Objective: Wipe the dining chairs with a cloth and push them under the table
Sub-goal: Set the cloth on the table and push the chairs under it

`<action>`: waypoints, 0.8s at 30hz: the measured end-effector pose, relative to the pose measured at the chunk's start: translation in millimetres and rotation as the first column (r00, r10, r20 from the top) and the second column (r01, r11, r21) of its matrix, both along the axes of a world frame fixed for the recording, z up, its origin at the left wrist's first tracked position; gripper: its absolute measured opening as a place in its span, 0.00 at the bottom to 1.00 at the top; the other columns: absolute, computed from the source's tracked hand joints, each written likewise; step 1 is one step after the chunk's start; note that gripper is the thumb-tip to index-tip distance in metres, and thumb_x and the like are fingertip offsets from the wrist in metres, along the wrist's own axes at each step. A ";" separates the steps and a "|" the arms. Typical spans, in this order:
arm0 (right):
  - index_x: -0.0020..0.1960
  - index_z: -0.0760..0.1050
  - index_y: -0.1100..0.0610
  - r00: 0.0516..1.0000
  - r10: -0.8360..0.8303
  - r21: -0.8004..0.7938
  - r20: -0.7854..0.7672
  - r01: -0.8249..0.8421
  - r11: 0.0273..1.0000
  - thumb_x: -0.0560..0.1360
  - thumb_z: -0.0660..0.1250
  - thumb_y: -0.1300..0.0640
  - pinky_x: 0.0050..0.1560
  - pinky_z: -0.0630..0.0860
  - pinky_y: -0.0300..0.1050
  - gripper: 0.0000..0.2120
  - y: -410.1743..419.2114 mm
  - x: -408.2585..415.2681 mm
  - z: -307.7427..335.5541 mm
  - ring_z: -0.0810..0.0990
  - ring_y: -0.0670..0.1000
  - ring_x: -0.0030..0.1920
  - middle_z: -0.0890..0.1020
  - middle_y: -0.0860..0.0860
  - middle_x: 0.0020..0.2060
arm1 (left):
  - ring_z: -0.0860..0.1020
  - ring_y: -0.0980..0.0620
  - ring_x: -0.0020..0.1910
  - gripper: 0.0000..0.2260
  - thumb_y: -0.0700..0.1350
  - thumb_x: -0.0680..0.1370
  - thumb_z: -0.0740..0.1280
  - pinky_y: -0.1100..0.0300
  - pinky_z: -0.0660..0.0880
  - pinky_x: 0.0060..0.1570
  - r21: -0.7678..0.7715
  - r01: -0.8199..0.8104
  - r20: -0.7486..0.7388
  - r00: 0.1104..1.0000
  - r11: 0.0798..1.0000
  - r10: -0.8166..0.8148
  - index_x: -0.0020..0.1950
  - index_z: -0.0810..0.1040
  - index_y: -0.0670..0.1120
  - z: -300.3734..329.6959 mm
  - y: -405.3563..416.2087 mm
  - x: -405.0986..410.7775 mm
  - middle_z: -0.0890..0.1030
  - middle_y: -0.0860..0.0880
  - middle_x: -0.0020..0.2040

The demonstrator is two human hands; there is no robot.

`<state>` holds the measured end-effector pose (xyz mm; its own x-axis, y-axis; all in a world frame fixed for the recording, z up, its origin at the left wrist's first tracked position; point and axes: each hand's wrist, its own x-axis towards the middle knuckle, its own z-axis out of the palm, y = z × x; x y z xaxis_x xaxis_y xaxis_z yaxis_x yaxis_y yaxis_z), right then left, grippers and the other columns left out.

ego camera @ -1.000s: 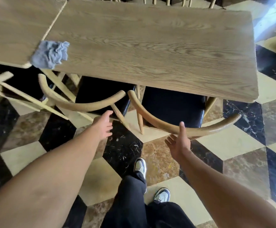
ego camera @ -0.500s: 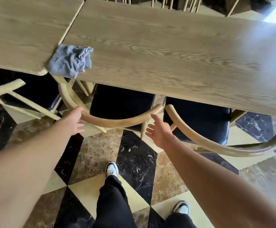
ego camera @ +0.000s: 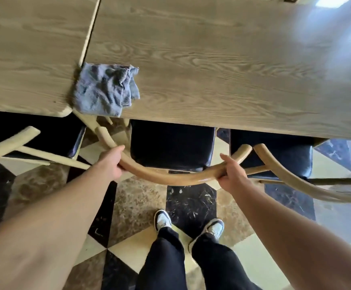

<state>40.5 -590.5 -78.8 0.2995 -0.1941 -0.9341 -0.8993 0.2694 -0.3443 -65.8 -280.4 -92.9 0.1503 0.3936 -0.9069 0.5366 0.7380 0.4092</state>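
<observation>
A dining chair with a curved wooden back rail [ego camera: 170, 178] and a black seat [ego camera: 171, 146] stands in front of me, its seat partly under the wooden table [ego camera: 222, 65]. My left hand [ego camera: 110, 162] grips the left part of the rail. My right hand [ego camera: 231, 172] grips its right part. A crumpled blue-grey cloth [ego camera: 105, 88] lies on the table's near edge, at the seam with a second table [ego camera: 30, 49], free of both hands.
A second chair [ego camera: 285, 162] with a black seat stands to the right, half under the table. A third chair [ego camera: 34, 143] stands to the left under the second table. My feet [ego camera: 188, 223] stand on the checkered marble floor just behind the middle chair.
I have stepped left from the right chair to the middle one. Both hands, open and reaching before, now grip its back rail. The cloth has stayed on the table.
</observation>
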 end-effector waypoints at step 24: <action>0.55 0.74 0.63 0.959 0.274 -0.015 0.071 -0.274 0.962 0.70 0.79 0.52 0.58 0.81 0.54 0.23 -24.3 10.1 -20.4 0.84 0.56 0.50 0.82 0.58 0.52 | 0.77 0.43 0.59 0.22 0.54 0.79 0.69 0.40 0.79 0.49 0.098 0.230 -0.110 0.970 0.968 -0.219 0.68 0.70 0.45 11.0 -8.8 -7.0 0.77 0.42 0.64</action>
<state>50.7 -614.8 -99.2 0.4075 -0.0998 -0.9077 -0.9116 0.0146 -0.4109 -72.8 -289.2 -81.9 0.1591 0.4570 -0.8751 0.7245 0.5480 0.4179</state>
